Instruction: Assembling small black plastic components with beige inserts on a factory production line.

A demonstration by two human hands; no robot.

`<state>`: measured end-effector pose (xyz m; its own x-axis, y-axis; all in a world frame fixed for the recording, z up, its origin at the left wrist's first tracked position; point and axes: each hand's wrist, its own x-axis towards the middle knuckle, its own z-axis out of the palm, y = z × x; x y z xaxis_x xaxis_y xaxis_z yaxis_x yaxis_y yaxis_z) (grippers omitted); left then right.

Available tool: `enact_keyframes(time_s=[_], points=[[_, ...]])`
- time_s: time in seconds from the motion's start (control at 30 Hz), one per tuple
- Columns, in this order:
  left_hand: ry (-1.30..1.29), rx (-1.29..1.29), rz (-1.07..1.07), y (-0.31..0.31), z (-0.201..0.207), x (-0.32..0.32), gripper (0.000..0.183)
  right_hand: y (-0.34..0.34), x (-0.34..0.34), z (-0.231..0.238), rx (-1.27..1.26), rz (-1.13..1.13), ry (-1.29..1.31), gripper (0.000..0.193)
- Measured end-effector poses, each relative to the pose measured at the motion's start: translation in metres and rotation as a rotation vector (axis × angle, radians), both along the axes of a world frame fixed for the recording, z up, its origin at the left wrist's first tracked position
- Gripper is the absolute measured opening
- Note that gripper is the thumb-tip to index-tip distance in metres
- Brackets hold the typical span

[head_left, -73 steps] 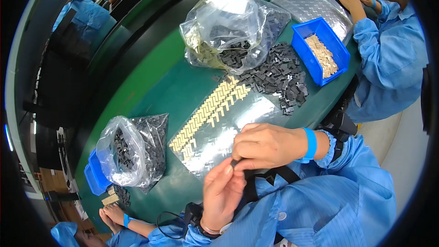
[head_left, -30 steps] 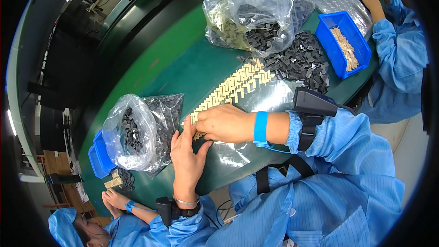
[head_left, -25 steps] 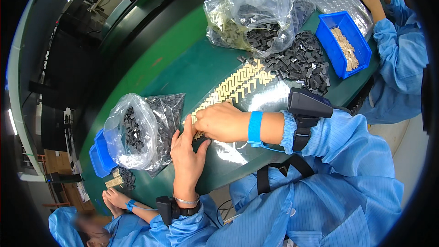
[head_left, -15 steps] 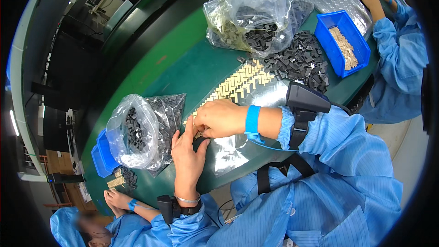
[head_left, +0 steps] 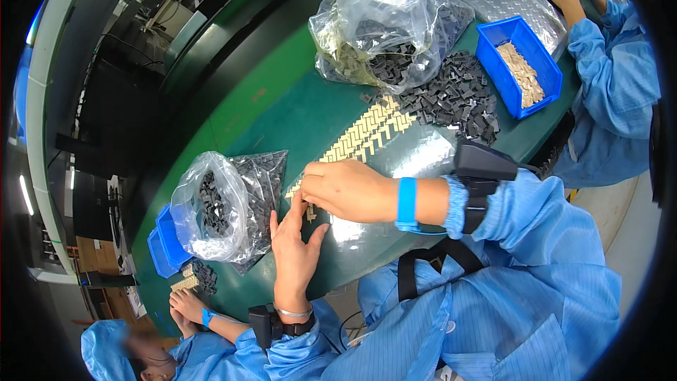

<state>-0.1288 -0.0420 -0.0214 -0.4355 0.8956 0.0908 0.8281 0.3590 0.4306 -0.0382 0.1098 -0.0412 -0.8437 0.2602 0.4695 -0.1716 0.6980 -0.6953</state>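
My right hand [head_left: 350, 189] reaches in over the near end of several slanting rows of small cream-coloured pieces [head_left: 367, 127], which lie on a clear plastic sheet [head_left: 423, 155]. Its fingertips are pressed together; whatever they pinch is hidden. Just to its left, my left hand [head_left: 295, 243] rests at the end of the rows with its index finger stretched toward the right fingertips. The left thumb stands apart, with nothing visible in that hand. A few cream pieces show between the two hands.
Small black pieces [head_left: 458, 95] lie heaped beside a large clear bag [head_left: 388, 35]. A blue bin [head_left: 518, 67] holds beige pieces. Another bag [head_left: 226, 204] of black parts stands left, by blue bins [head_left: 168, 243]. Co-workers' hands [head_left: 187, 305] work at the lower left and upper right.
My right hand has shifted slightly right and its fingers have straightened. The black object between my hands near the left thumb no longer shows. The left fingers have spread a little.
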Motion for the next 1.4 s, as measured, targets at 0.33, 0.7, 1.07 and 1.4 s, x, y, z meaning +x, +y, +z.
enact_keyframes(time_s=[0.33, 0.7, 1.07, 1.4], points=[[-1.172, 0.581, -0.044, -0.001, 0.023, 0.059, 0.035, 0.002, 0.097, 0.037, 0.509, -0.127, 0.509, 0.015], [-2.156, 0.017, -0.389, 0.01, 0.029, 0.065, 0.019, 0.002, 0.124, 0.045, 0.077, 0.249, 0.432, 0.012], [-1.25, 0.344, -0.045, 0.012, 0.042, 0.091, 0.011, 0.005, 0.126, 0.049, 0.12, -0.057, 0.289, 0.02], [-0.494, 0.404, -0.204, 0.019, 0.039, 0.093, 0.009, 0.005, 0.125, 0.05, 0.018, -0.044, 0.226, 0.01]])
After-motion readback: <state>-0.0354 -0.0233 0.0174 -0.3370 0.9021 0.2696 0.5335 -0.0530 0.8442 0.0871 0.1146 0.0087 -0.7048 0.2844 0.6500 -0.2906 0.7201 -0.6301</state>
